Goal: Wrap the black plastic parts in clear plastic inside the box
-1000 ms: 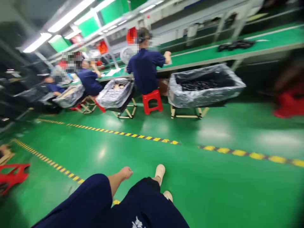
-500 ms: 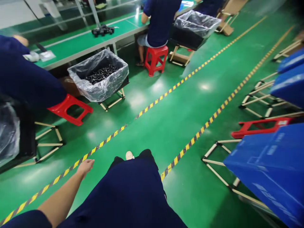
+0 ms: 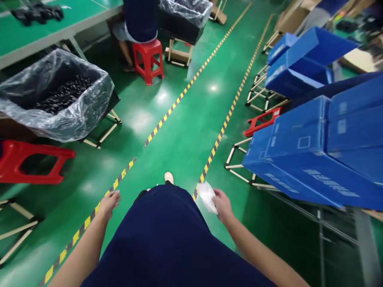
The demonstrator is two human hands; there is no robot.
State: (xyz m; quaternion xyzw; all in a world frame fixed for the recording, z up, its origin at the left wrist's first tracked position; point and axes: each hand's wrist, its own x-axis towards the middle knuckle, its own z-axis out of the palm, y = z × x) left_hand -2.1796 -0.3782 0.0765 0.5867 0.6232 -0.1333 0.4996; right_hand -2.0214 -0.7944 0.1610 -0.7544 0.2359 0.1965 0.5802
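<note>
The white piece, which is grasped by the right hand in front of the body, should be held firmly and kept clear of the blue boxes, while the left hand is half curled, its closure not being tellable.

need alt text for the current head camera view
A person's right hand holds a white item above a green floor; the left hand hangs loosely curled. Two striped lines lead ahead between plastic-lined bins, left, and blue boxes, right.
</note>
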